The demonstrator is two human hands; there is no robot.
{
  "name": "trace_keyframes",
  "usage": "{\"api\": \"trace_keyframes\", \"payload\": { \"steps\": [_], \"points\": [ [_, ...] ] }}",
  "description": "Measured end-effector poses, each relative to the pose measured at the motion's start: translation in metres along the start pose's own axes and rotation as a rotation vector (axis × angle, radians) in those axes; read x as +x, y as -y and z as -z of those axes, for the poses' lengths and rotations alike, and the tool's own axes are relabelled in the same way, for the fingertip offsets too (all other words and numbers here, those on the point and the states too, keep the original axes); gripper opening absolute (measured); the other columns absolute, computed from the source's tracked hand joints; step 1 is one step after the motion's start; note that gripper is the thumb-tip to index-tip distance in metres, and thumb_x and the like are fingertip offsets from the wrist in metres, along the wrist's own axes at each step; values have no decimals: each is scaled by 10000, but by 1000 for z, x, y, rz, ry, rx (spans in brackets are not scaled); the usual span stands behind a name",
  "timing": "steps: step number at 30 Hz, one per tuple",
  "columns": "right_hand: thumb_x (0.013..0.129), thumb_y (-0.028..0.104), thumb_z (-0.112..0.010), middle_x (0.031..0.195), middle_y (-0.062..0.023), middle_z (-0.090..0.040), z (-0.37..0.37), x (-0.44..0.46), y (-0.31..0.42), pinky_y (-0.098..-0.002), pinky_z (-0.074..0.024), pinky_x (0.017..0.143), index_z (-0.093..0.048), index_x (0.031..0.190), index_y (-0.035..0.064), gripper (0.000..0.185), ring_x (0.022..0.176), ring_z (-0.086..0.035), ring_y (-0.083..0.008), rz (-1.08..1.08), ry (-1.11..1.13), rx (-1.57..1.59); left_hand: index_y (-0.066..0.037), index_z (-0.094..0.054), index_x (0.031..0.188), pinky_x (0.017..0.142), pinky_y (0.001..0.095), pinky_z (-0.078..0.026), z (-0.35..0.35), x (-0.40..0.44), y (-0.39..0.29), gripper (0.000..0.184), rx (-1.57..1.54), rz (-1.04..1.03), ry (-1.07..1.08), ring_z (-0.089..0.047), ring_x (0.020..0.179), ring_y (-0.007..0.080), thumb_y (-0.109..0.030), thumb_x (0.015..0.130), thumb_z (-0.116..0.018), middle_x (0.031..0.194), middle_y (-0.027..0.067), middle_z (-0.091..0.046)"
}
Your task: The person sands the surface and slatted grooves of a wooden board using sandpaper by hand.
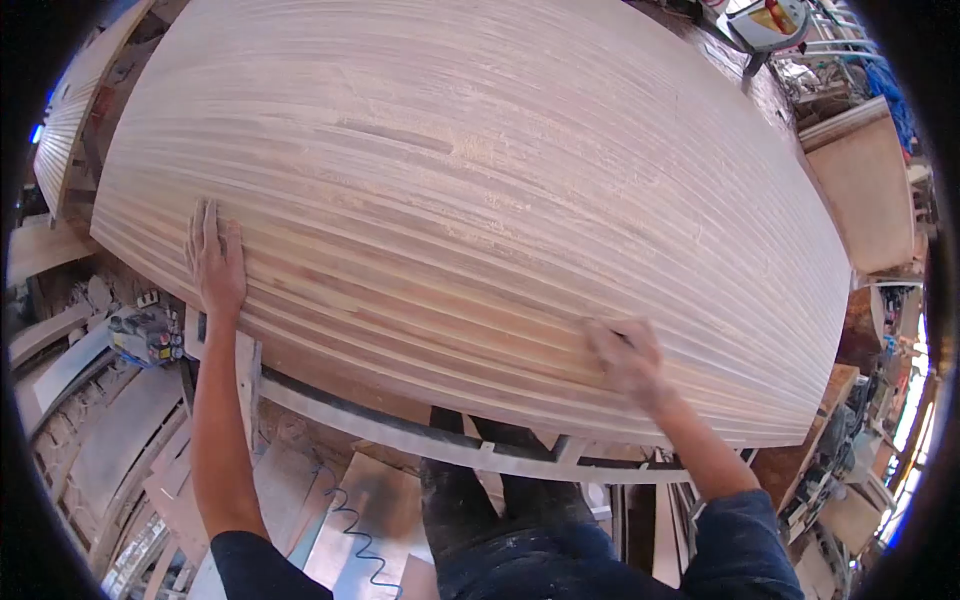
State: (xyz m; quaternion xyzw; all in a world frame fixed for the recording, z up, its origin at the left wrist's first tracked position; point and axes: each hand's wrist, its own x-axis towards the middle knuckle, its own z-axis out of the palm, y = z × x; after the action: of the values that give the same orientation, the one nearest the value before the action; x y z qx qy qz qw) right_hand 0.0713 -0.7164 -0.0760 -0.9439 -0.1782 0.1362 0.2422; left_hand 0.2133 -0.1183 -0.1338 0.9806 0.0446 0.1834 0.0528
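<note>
A large, curved wooden panel (pixel 400 200) with long grooved strips fills most of the view, pale dust scattered over its middle. My left hand (pixel 216 265) lies flat on its near left part, fingers stretched out and holding nothing. On the near right part, my right hand (pixel 628 358) presses down with its fingers curled together. Motion blurs this hand, and whatever is beneath its fingers is hidden. Around it the strips look browner and less dusty than those farther up.
A curved frame rail (pixel 400 432) runs below the panel's near edge, just in front of my legs. A blue coiled hose (pixel 358 540) hangs at lower middle. Boards (pixel 125 425) lean at lower left, and a flat wooden board (pixel 862 190) stands at right.
</note>
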Motion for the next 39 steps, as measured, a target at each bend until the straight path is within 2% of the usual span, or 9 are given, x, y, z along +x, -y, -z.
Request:
{"api": "trace_keyframes", "payload": {
  "steps": [3, 5, 7, 10, 14, 18, 20, 26, 39],
  "points": [
    [1012, 257, -577, 1119, -127, -715, 13, 0, -3, -408, -477, 972, -689, 1313, 106, 355, 1041, -652, -272, 72, -31, -62, -88, -467, 1529, 1218, 478, -266, 3, 4, -3, 544, 50, -4, 4, -363, 1482, 355, -330, 1048, -548, 1596, 142, -426],
    [1026, 315, -620, 1002, -109, -727, -5, 77, 56, -367, -544, 818, -734, 1219, 73, 330, 863, -667, -253, -595, 305, 680, -87, -468, 1528, 1214, 463, -273, 6, 6, -7, 542, 24, 42, 60, -366, 1482, 352, -323, 1047, -549, 1591, 139, -433],
    [1013, 325, -609, 1328, -195, -631, -103, 133, 69, -446, -545, 950, -645, 1332, 73, 409, 1137, -632, -345, 365, -55, 36, -81, -466, 1528, 1211, 465, -275, 8, 7, -3, 540, -13, 20, 75, -368, 1479, 355, -318, 1049, -546, 1592, 148, -429],
    [885, 179, -628, 1434, -149, -547, -118, 224, 161, -450, -445, 1121, -597, 1384, 93, 507, 1284, -547, -316, 212, 133, 595, -66, -463, 1526, 1205, 469, -279, 5, 4, 11, 536, -105, 17, 92, -374, 1471, 365, -306, 1053, -537, 1591, 171, -423],
    [933, 164, -599, 1482, -118, -505, -78, 143, 100, -438, -450, 1125, -590, 1402, 109, 472, 1318, -518, -289, 515, -304, -318, -42, -454, 1524, 1202, 475, -281, 5, 3, 16, 525, -123, -67, 92, -374, 1465, 382, -289, 1064, -513, 1588, 198, -419],
    [979, 193, -632, 1111, -138, -666, 17, 2, -5, -438, -497, 1038, -741, 1218, 116, 274, 1053, -624, -308, -711, 253, 621, -43, -443, 1530, 1201, 477, -280, 5, 7, 8, 522, -101, -49, 72, -374, 1465, 385, -279, 1069, -502, 1592, 194, -415],
    [971, 167, -636, 1105, -133, -667, 13, -58, -52, -449, -507, 1010, -714, 1259, 88, 309, 1007, -618, -292, 94, -250, 65, -35, -440, 1529, 1200, 476, -283, 7, 7, 2, 519, -41, 33, 104, -375, 1464, 387, -264, 1068, -502, 1592, 204, -410],
    [907, 123, -639, 1442, -105, -566, -60, 103, 68, -486, -312, 1227, -564, 1405, 98, 504, 1385, -472, -303, 449, -95, -329, -13, -450, 1519, 1188, 470, -307, 9, 7, 9, 516, -92, -95, 81, -388, 1448, 399, -240, 1061, -520, 1569, 228, -429],
    [860, 91, -714, 1077, -43, -745, 36, -87, -80, -354, -495, 896, -746, 1190, 94, 332, 956, -670, -191, 85, -287, -59, 1, -433, 1529, 1182, 449, -322, -2, 9, 19, 514, -69, 45, 132, -402, 1443, 387, -250, 1083, -483, 1569, 217, -437]
  ]
}}
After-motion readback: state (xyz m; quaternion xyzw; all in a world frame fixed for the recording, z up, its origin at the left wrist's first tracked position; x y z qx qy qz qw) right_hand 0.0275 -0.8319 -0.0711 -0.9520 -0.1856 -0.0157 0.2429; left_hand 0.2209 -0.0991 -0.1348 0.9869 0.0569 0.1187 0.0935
